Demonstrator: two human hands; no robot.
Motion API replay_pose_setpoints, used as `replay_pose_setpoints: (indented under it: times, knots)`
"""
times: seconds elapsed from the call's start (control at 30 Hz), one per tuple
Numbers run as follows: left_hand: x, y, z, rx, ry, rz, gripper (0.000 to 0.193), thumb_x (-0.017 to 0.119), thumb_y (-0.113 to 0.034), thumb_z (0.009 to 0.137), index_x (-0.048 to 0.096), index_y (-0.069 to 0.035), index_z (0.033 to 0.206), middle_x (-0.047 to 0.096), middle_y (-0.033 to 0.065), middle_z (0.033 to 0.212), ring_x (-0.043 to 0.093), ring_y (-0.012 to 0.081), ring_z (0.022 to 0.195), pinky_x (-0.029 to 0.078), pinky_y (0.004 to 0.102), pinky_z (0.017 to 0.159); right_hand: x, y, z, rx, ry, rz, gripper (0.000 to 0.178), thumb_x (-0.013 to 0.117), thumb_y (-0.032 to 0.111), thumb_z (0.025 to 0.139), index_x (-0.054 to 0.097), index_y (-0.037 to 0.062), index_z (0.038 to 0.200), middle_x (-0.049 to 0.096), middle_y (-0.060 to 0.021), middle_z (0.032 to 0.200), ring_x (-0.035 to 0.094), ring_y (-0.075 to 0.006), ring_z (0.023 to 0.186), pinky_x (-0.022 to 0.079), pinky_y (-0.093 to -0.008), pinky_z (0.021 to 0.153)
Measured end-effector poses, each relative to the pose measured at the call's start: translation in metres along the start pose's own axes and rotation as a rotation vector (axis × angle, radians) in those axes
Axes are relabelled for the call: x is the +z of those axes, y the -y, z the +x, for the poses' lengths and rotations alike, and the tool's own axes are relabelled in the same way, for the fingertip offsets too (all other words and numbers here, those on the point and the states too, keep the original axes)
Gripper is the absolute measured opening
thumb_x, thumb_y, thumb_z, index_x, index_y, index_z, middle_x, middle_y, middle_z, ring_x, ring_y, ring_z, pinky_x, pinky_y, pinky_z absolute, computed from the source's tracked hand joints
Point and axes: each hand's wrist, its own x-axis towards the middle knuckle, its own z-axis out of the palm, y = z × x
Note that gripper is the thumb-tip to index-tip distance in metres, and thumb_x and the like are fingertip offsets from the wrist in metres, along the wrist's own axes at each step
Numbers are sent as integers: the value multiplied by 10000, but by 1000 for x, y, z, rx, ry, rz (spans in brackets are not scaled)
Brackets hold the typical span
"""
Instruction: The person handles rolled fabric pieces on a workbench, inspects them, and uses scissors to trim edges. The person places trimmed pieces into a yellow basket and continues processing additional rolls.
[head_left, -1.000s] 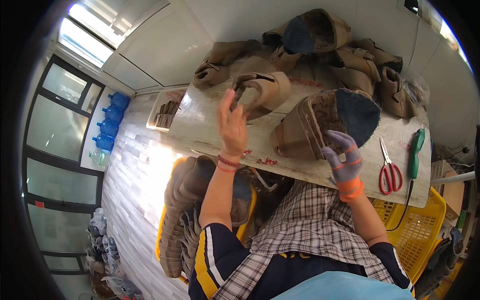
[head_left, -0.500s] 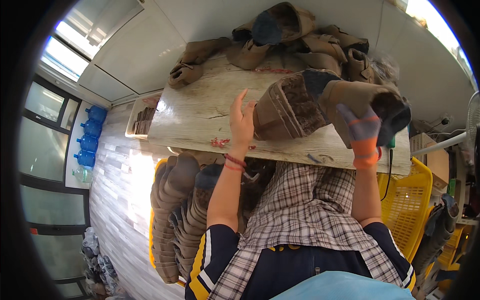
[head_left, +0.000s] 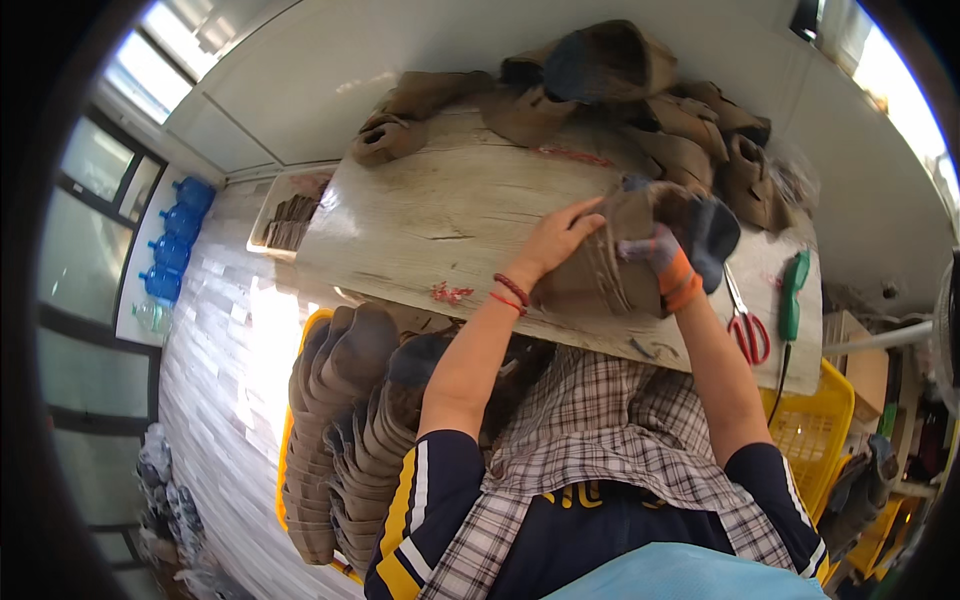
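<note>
Two brown boot uppers are bunched together over the front of the table. My bare left hand (head_left: pixel 562 240), with red bands at the wrist, grips the left boot upper (head_left: pixel 590 275) at its upper edge, fingers bent over it. Wearing a grey and orange glove, my right hand (head_left: pixel 668 265) is closed on the right boot upper (head_left: pixel 672 205), which has a dark fuzzy lining and a dark blue part. Blur hides the exact fingertip contact. Red-handled scissors (head_left: pixel 748 330) lie right of my right hand, beside a green corded hand tool (head_left: pixel 793 297).
More boot uppers (head_left: pixel 690 130) are heaped along the back of the wooden table (head_left: pixel 420 220). Below its left front, a yellow crate (head_left: pixel 290 420) holds stacked uppers. Another yellow basket (head_left: pixel 815 420) stands at the right. A white bin (head_left: pixel 262 225) adjoins the table's left side.
My right hand has moved left and down with its boot upper, against the other one. My left hand has gone from open beside the upper to gripping it. The scissors are now uncovered.
</note>
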Motion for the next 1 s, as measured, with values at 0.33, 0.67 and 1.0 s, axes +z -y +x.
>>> replay_pose_setpoints:
  times: [0.33, 0.67, 1.0]
  knots:
    - [-156, 109, 37, 244, -898, 1138, 386, 574, -144, 858, 521, -77, 1235, 507, 148, 1298, 440, 322, 1246, 344, 483, 1021, -14, -48, -60, -232, -105, -293, 483, 668, 337, 843, 526, 2, 1162, 600, -27, 942, 560, -106, 827, 456, -245, 742]
    - [-276, 125, 10, -138, -842, 1101, 187, 617, -79, 821, 598, -70, 1006, 358, 272, 1390, 386, 445, 1245, 419, 482, 944, 1, -37, -100, -315, -271, -329, 685, 660, 454, 842, 476, -43, 1276, 558, -88, 1194, 509, -174, 1103, 393, -302, 954]
    - [-135, -43, -118, 428, -678, 1100, 107, 576, -16, 845, 594, 25, 941, 436, 276, 1343, 515, 400, 1162, 478, 434, 908, -102, -47, -154, -357, -965, -1173, 272, 559, 155, 924, 601, 29, 1160, 639, -105, 1066, 596, -203, 930, 473, -312, 826]
